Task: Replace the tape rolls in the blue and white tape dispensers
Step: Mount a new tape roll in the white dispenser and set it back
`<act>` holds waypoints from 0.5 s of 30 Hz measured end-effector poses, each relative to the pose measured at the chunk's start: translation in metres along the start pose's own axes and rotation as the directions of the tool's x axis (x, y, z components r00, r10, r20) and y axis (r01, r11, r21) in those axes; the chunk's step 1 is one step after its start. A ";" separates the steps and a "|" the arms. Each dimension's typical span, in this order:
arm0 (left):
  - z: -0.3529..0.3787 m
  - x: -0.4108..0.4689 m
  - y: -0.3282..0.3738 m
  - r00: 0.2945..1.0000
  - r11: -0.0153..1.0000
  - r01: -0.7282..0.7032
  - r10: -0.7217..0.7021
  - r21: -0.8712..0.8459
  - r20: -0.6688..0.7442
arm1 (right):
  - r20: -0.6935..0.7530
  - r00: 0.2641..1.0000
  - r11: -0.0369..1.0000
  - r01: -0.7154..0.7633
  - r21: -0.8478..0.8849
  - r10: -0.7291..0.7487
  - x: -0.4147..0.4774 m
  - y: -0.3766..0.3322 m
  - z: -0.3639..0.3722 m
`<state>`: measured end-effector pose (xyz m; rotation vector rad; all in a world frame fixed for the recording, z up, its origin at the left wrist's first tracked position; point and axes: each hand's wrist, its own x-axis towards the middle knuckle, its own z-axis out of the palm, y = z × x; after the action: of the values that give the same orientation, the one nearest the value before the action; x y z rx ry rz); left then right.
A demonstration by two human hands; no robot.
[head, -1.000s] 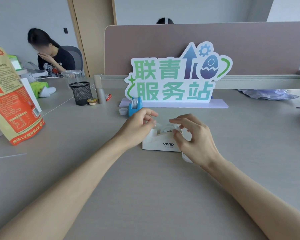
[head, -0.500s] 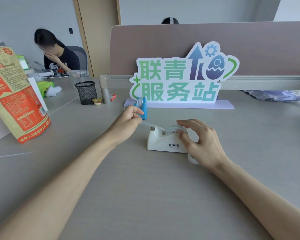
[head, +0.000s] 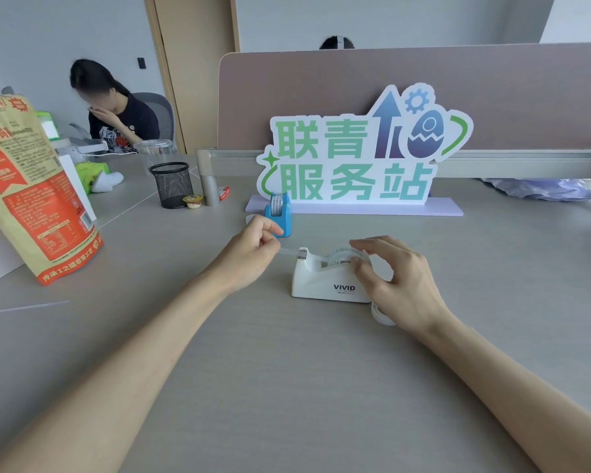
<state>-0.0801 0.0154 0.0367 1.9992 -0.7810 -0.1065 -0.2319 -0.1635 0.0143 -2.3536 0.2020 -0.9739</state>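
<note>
White dispenser [head: 325,279] sitting mid-desk, long axis running 9-to-3, cutter pointing 9 o'clock, left hand [head: 253,249] pinching tape end [head: 287,250], right hand [head: 394,279] fingers spread, steadying roll [head: 342,259], blue dispenser [head: 280,213] standing at 11 o'clock.

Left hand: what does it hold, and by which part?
The left hand pinches the free end of the clear tape strip drawn from the white dispenser.

Single head view, looking forward-down, close over desk [head: 287,387].

The right hand [head: 398,285] half hides a tape roll [head: 382,315] behind it.
</note>
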 end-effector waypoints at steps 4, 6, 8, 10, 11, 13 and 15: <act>0.004 -0.004 -0.005 0.998 0.999 0.028 -0.029 0.025 0.058 | 0.001 1.000 1.000 0.002 0.001 -0.002 0.000 -0.001 0.000; 0.009 -0.006 -0.006 0.994 0.998 0.048 -0.050 0.030 0.095 | 0.001 1.000 1.000 0.000 0.005 0.000 0.000 -0.001 -0.001; 0.016 -0.007 -0.007 0.992 0.998 0.054 -0.057 0.023 0.117 | 0.000 1.000 1.000 -0.001 0.010 0.001 0.000 -0.001 -0.001; 0.023 -0.007 -0.009 0.993 0.999 0.046 -0.047 0.012 0.112 | 0.003 1.000 1.000 -0.001 0.012 0.001 0.000 -0.001 -0.001; 0.024 -0.006 -0.009 0.993 0.999 0.045 -0.045 0.008 0.106 | 0.005 1.000 1.000 -0.003 0.013 0.003 0.000 -0.001 -0.001; 0.026 -0.006 -0.011 0.994 0.999 0.047 -0.047 -0.002 0.102 | 0.011 1.000 1.000 -0.010 0.018 0.010 0.000 -0.001 -0.001; 0.027 -0.005 -0.012 0.994 0.999 0.047 -0.047 0.001 0.098 | 0.015 1.000 1.000 -0.015 0.023 0.015 0.000 0.000 0.000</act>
<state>-0.0886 0.0026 0.0111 2.0235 -0.7960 -0.2346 -0.2322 -0.1639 0.0143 -2.3344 0.2016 -0.9470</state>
